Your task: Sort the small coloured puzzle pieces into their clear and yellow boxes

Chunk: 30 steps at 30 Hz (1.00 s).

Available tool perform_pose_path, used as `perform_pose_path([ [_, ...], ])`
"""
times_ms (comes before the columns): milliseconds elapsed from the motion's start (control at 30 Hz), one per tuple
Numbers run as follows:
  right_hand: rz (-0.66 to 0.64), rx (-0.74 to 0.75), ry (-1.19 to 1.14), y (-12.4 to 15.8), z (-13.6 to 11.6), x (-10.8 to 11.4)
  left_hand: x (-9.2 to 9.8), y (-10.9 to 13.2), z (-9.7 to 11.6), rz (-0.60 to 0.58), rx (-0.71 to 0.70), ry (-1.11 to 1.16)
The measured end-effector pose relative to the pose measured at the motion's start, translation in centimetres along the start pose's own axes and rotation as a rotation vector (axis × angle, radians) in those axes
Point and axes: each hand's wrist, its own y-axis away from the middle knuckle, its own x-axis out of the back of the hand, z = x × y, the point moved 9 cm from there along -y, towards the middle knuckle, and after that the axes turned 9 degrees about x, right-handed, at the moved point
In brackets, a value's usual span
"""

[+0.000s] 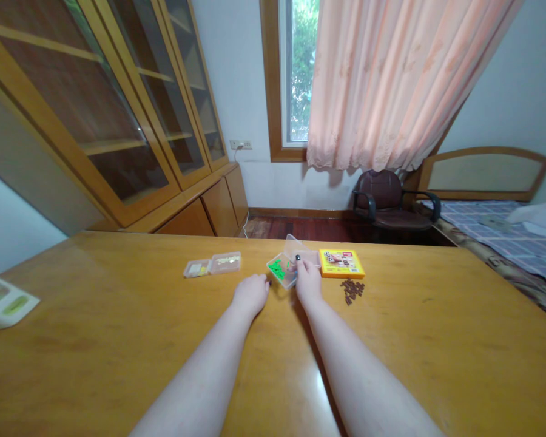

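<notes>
A: Where is the open clear plastic box, and who carries it?
B: It is near the far edge of the brown wooden worktop, in the right hand. The fingers of this hand are closed on its right side, perhaps so that the open top is not covered.
A: And the bright green small pieces?
B: They lie inside the box, gathered toward its left part. The box looks a little tilted that way, which may be the reason.
A: What does the left hand do?
B: It is just beside the box, with its fingers curled in. I cannot tell whether something is between them.
A: Why are the dark brown small pieces in a separate heap?
B: Probably so that the colours do not mix. They lie loose on the worktop, in front of the flat yellow box with a printed picture.
A: And at the left?
B: There is a second clear plastic case, lying open, with pale small pieces in its right half. Lying flat, I think, it holds them safely.
</notes>
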Motion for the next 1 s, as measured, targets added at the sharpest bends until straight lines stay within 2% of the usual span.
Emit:
perform_pose_path([
  [367,-0.019,-0.02,-0.047,-0.1,1.1,-0.7,0.2,-0.2,-0.3,0.012,0.037,0.037],
  [533,-0.054,-0.016,-0.001,-0.1,1.0,-1.0,0.1,-0.3,-0.4,-0.007,0.034,0.072],
  [1000,-0.046,-0.011,-0.013,-0.1,1.1,-0.9,0.3,-0.5,-0.5,0.011,0.037,0.077],
])
